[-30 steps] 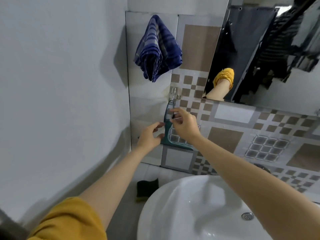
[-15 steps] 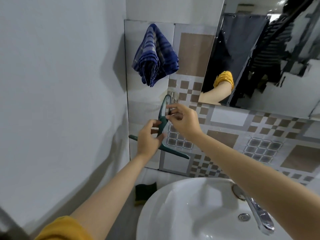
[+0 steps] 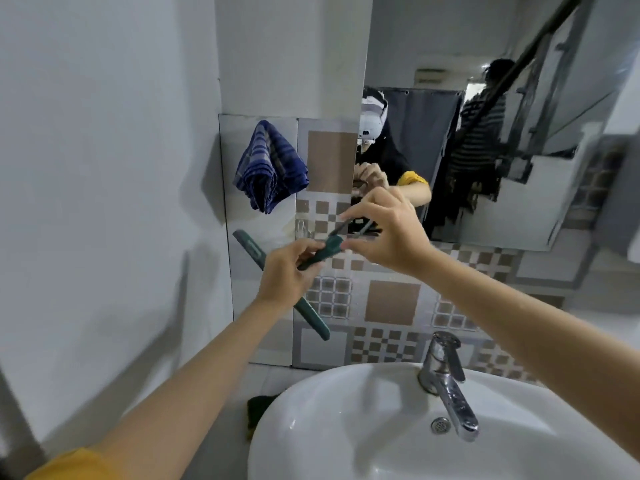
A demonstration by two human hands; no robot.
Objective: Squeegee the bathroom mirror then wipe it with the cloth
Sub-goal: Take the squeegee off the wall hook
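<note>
A dark green plastic squeegee (image 3: pixel 313 318) is held in mid-air in front of the patterned wall tiles (image 3: pixel 391 303), above the left rim of the white ceramic basin (image 3: pixel 311 403). Its long, narrow blade runs on a slant from upper left to lower right, and its slim handle points up to the right. The left hand (image 3: pixel 285 275) has its fingers (image 3: pixel 308 245) clenched around the handle near the blade. The right hand (image 3: pixel 388 233) pinches the far end of the handle between thumb and forefinger, the other fingers loosely curled. A blue checked cloth (image 3: pixel 270 168), soft and bunched into folds, hangs on the wall well above the blade's upper end. A small clear hook (image 3: pixel 303 228) sits on the tiles just left of the right hand. The mirror (image 3: pixel 519 133) is a flat, glossy pane on the wall above the tile band, to the right of the cloth; it reflects the hands and a yellow sleeve. A chrome lever tap (image 3: pixel 446 379) with water spots stands at the basin's back edge. A dark green sponge (image 3: pixel 258 410) lies beside the basin's left rim.
</note>
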